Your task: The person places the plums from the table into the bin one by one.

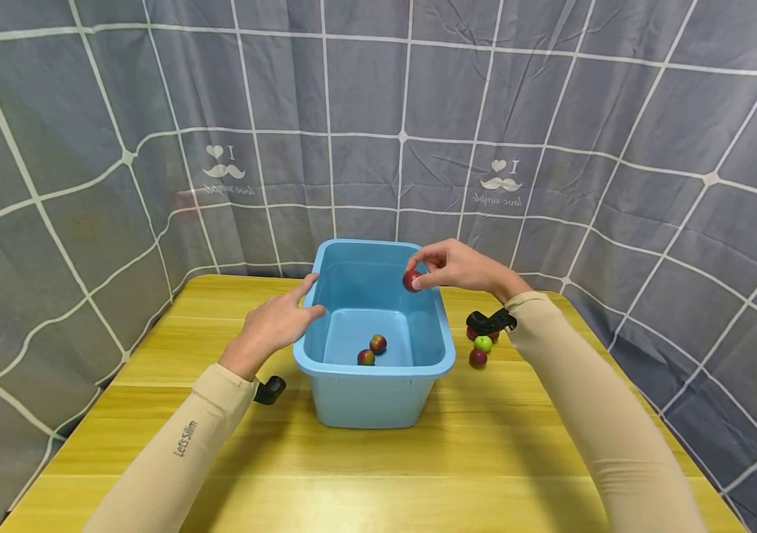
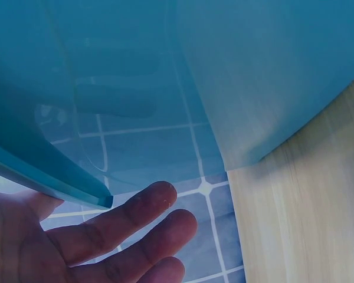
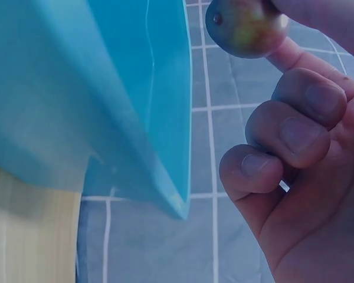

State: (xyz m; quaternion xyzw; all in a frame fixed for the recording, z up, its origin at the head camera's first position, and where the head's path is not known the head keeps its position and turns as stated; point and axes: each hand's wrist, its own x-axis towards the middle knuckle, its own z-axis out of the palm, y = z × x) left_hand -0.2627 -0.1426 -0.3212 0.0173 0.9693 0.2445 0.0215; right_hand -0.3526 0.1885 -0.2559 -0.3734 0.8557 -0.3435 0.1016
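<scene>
Thumb and index finger of my right hand [image 1: 460,268] pinch a red plum [image 1: 411,280] above the right rim of a blue plastic bin [image 1: 374,370]. In the right wrist view, the same plum [image 3: 245,26] shows a yellow-green patch and a small dark spot, with the other fingers curled below it. My left hand [image 1: 278,323] rests at the bin's left rim. Its thumb reaches over the edge, and the left wrist view shows its fingers [image 2: 144,236] loosely extended beside the rim. Two red-and-yellow plums, one [image 1: 378,343] behind the other [image 1: 366,357], lie on the bin's floor.
Right of the bin, a green fruit [image 1: 483,343] and a dark red one [image 1: 478,358] lie on the wooden table [image 1: 378,474]. More red fruit is partly hidden behind the right wrist's black strap [image 1: 490,321]. A grey checked curtain [image 1: 365,96] surrounds the table's back and sides.
</scene>
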